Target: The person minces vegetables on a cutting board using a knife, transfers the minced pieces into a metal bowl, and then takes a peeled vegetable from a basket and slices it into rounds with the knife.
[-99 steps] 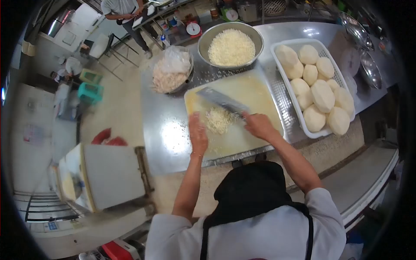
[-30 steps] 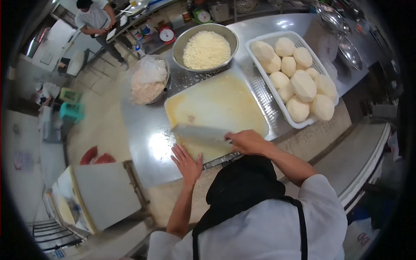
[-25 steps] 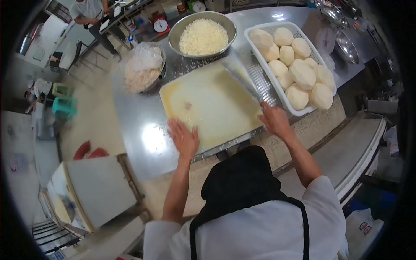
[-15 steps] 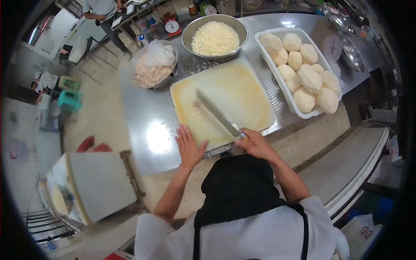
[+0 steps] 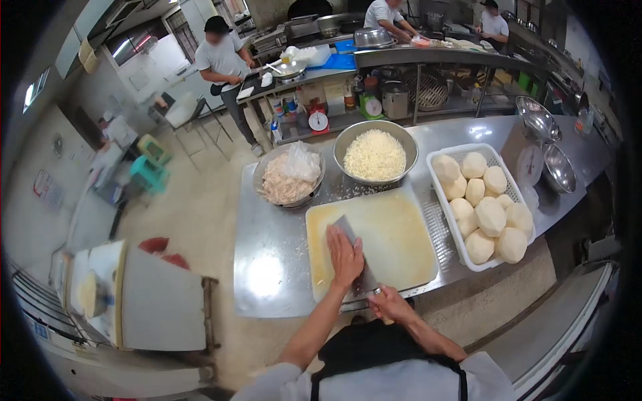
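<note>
My right hand (image 5: 391,307) grips the handle of a large kitchen knife (image 5: 366,281) at the near edge of a pale, yellow-stained cutting board (image 5: 404,234). Flat along the blade lies my left hand (image 5: 346,257), its fingers stretched out and covering much of the steel. The blade points away from me over the board's left half. Behind the board, a steel bowl (image 5: 374,181) holds finely chopped pale-yellow bits (image 5: 374,154). A white plastic basket (image 5: 439,208) on the right is piled with peeled round roots (image 5: 490,217).
Left of the steel bowl stands a bowl of pale shredded food (image 5: 284,184) with a plastic bag (image 5: 303,162) on it. Steel bowls (image 5: 559,168) sit at the table's right end. Several people work farther back, one (image 5: 224,60) at a counter. A white chest (image 5: 164,297) stands at left.
My left hand has moved from the board's near left edge onto the knife blade. The knife now points more straight ahead. The view has tipped up, showing more of the kitchen.
</note>
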`<state>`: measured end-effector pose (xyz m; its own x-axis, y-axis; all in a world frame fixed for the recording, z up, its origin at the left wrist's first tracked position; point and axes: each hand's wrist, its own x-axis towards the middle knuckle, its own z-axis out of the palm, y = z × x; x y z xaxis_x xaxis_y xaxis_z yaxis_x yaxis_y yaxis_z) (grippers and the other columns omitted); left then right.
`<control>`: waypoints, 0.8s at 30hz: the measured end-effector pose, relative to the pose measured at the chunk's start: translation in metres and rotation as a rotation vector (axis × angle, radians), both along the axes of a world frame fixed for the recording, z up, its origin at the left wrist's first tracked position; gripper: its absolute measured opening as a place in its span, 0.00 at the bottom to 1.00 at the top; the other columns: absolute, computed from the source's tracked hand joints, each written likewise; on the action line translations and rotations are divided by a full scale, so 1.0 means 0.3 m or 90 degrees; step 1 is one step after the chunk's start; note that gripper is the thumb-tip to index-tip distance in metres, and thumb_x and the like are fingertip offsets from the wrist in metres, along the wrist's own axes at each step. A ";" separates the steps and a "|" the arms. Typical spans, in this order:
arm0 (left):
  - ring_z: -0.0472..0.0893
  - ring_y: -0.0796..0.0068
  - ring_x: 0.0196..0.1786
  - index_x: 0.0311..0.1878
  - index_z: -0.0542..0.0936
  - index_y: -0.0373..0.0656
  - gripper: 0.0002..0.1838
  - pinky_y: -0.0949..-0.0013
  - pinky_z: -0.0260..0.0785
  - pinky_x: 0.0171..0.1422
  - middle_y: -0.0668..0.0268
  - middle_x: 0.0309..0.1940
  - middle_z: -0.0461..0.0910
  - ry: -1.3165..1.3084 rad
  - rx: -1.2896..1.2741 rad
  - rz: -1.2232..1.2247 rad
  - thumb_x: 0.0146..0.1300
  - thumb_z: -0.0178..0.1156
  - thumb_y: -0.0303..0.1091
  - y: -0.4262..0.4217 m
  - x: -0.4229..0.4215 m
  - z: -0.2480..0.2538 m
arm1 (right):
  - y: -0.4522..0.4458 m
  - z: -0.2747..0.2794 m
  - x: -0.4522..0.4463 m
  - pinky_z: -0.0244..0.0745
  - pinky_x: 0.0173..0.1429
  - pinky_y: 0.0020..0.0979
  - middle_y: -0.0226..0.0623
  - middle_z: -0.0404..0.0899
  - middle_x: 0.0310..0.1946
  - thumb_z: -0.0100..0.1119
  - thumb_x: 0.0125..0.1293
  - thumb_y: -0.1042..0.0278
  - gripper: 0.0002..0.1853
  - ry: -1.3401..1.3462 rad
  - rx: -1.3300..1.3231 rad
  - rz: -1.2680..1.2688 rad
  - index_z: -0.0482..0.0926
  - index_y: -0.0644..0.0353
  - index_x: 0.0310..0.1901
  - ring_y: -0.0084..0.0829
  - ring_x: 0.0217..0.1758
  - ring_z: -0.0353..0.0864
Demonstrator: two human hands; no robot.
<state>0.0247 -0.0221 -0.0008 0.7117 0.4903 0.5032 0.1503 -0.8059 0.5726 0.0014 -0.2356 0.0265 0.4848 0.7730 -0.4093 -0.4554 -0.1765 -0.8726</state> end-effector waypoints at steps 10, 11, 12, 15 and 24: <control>0.69 0.39 0.73 0.62 0.80 0.36 0.23 0.44 0.56 0.79 0.45 0.65 0.77 -0.146 0.042 0.020 0.67 0.67 0.37 0.049 0.530 0.459 | -0.254 0.167 0.197 0.81 0.37 0.47 0.53 0.82 0.26 0.61 0.70 0.59 0.27 -0.629 -0.269 -0.092 0.73 0.72 0.63 0.52 0.27 0.83; 0.75 0.43 0.67 0.58 0.81 0.37 0.20 0.48 0.63 0.75 0.49 0.61 0.80 -0.225 0.044 -0.039 0.66 0.67 0.35 -0.004 0.551 0.423 | -0.250 0.123 0.202 0.81 0.40 0.50 0.56 0.82 0.28 0.61 0.69 0.61 0.28 -0.638 -0.295 -0.062 0.73 0.73 0.63 0.56 0.29 0.84; 0.75 0.43 0.67 0.59 0.81 0.38 0.21 0.49 0.65 0.74 0.50 0.61 0.80 -0.142 -0.073 -0.127 0.65 0.68 0.35 -0.090 0.565 0.422 | -0.244 0.104 0.220 0.81 0.43 0.53 0.60 0.83 0.29 0.61 0.67 0.62 0.28 -0.655 -0.316 -0.028 0.72 0.73 0.63 0.61 0.32 0.84; 0.75 0.45 0.69 0.61 0.80 0.39 0.25 0.50 0.66 0.76 0.48 0.63 0.78 0.073 -0.088 -0.414 0.64 0.70 0.38 -0.341 0.611 0.295 | -0.209 0.061 0.227 0.81 0.47 0.55 0.61 0.85 0.37 0.61 0.67 0.63 0.29 -0.672 -0.331 0.058 0.71 0.73 0.65 0.58 0.42 0.87; 0.56 0.36 0.81 0.68 0.73 0.33 0.32 0.45 0.60 0.80 0.46 0.70 0.73 0.240 0.108 -0.477 0.69 0.64 0.45 -0.725 0.561 0.198 | -0.163 -0.170 0.325 0.70 0.67 0.51 0.57 0.78 0.57 0.62 0.71 0.51 0.37 -0.760 -0.141 -0.017 0.65 0.67 0.74 0.56 0.62 0.77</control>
